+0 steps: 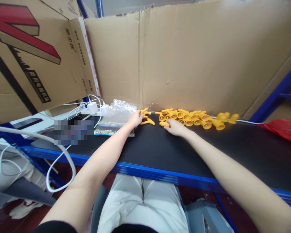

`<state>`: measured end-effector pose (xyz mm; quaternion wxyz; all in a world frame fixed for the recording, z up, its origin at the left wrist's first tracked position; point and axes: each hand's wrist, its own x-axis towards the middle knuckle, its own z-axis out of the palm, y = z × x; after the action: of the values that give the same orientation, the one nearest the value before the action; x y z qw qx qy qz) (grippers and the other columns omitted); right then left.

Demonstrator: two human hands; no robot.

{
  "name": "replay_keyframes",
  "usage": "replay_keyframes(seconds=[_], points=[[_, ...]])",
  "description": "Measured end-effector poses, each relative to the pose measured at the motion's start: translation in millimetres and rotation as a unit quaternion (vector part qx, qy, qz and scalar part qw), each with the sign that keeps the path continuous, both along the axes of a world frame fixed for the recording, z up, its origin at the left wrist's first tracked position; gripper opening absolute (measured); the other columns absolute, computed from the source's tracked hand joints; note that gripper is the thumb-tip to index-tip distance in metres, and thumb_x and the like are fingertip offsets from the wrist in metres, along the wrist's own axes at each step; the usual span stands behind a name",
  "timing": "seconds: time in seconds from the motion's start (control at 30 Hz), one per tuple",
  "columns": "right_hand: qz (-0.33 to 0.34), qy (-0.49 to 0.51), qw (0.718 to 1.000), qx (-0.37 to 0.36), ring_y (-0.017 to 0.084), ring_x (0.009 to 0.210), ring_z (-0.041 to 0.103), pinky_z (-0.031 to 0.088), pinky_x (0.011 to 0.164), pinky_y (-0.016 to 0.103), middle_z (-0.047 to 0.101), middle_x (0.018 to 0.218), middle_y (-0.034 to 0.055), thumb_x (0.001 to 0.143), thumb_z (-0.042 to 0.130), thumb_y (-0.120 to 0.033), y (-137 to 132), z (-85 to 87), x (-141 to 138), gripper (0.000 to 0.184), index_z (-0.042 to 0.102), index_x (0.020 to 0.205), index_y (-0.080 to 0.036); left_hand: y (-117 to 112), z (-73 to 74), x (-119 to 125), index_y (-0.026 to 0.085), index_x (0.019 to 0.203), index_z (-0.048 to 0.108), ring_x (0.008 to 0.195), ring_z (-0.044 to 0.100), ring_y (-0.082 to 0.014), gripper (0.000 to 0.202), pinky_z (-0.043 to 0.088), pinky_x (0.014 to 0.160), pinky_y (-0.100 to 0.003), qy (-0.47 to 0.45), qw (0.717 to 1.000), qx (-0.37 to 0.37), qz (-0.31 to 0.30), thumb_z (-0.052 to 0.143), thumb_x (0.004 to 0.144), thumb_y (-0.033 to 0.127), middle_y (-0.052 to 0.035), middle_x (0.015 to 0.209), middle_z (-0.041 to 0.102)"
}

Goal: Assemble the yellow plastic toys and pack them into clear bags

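Note:
My left hand (135,119) is closed, its fingertips on a small yellow plastic piece at the back of the black tabletop (145,145). Just below those fingertips lies a curved yellow piece (149,121) with a ridged end. My right hand (176,127) is closed around a rounded yellow plastic piece (164,124), held low over the surface; part of it is hidden by the fingers. Beyond and to the right of that hand, several yellow funnel-shaped pieces (197,122) lie packed in rows, many with their wide round openings facing me.
Clear plastic bags (118,113) lie left of my left hand. White chargers (92,106) and cables stand further left, near a blurred-out patch (74,132). Cardboard (184,58) walls the back. A red plastic bag (285,129) is at right; a blue rail (160,174) edges the front.

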<state>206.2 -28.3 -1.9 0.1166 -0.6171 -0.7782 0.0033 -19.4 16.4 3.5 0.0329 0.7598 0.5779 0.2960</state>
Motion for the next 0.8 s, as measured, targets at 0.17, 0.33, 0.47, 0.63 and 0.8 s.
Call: replay_keyframes(seconds=[0.17,0.33,0.47,0.63,0.8], points=[[-0.023,-0.011,1.000,-0.017,0.030,0.109,0.051,0.041,0.086,0.039,0.055,0.118,0.0149,0.080,0.050,-0.037,-5.4,5.5,-1.2,0.040,0.053,0.114,-0.015,4.0,-4.9,0.8,0.017,0.091,0.055,0.083,0.059,-0.0215,0.022,0.043,0.071,-0.031,-0.031,0.999,-0.017,-0.030,0.043,0.085,0.035,-0.0090,0.089,0.064],[-0.047,-0.029,0.997,-0.054,0.028,0.103,0.054,0.043,0.081,0.037,0.056,0.115,0.0152,0.076,0.056,-0.038,-7.7,16.1,6.7,0.047,0.049,0.116,-0.014,5.7,-8.4,6.2,0.016,0.090,0.057,0.078,0.057,-0.0176,0.023,0.043,0.071,-0.028,-0.029,0.996,-0.019,-0.088,0.047,0.083,0.036,-0.0066,0.086,0.063],[-0.036,-0.040,0.996,-0.068,0.023,0.088,0.059,0.044,0.070,0.030,0.062,0.099,0.0109,0.076,0.057,-0.033,-8.7,22.9,11.6,0.027,0.054,0.095,-0.015,6.4,-8.8,5.8,0.016,0.094,0.058,0.082,0.057,-0.0182,0.026,0.043,0.073,-0.029,-0.013,0.995,0.002,-0.102,0.050,0.081,0.036,-0.0069,0.091,0.063],[-0.032,-0.025,0.998,-0.046,0.022,0.083,0.059,0.043,0.066,0.029,0.063,0.097,0.0093,0.076,0.056,-0.033,-6.5,20.8,12.5,0.022,0.054,0.091,-0.016,0.3,-0.8,0.1,0.018,0.099,0.061,0.088,0.058,-0.0218,0.028,0.043,0.078,-0.032,0.045,0.997,0.029,-0.056,0.053,0.076,0.033,-0.0085,0.098,0.064],[-0.023,0.017,1.000,-0.005,0.021,0.091,0.058,0.043,0.074,0.029,0.061,0.105,0.0088,0.072,0.059,-0.023,3.9,14.2,21.2,0.035,0.053,0.106,-0.016,-6.3,5.8,-1.8,0.020,0.098,0.063,0.088,0.060,-0.0225,0.028,0.044,0.076,-0.030,0.123,0.992,0.004,-0.035,0.055,0.072,0.025,-0.0082,0.099,0.064]])
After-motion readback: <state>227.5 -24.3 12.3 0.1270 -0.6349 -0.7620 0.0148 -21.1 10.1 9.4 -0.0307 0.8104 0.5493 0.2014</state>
